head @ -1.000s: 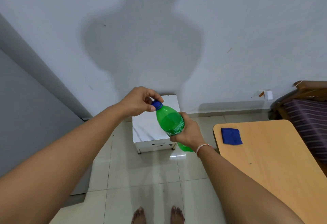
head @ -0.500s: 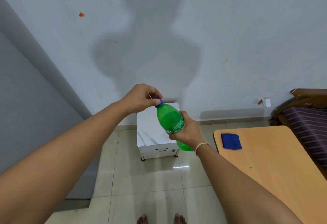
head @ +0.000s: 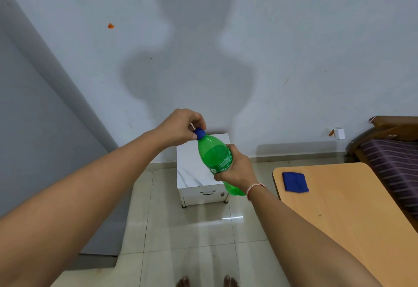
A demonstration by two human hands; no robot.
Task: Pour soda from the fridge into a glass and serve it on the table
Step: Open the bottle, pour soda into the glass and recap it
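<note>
We stand on a shiny tiled floor (head: 181, 230) by a plain pale wall (head: 294, 37). A small white cabinet (head: 199, 180) sits against that wall, and we use it as our marker. The green soda bottle (head: 214, 157) is up in the air in front of the cabinet, held between both hands and leaning to the left at the top. Our right hand (head: 235, 171) wraps around the middle of the bottle and holds it tight. Our left hand (head: 181, 128) pinches the blue cap (head: 200, 133) with curled fingers.

We think this is the step where we open the bottle. The cap looks like it is on the neck, so the next move probably needs a firm twist while the other hand keeps the bottle from turning. Soda can fizz up, so going slow seems smart.

The bottle is see-through green with a label around it. It looks nearly full.

To the right of the cabinet is a wooden table (head: 350, 218) with a blue cloth (head: 295, 182) on it. We see no glass here.
</note>
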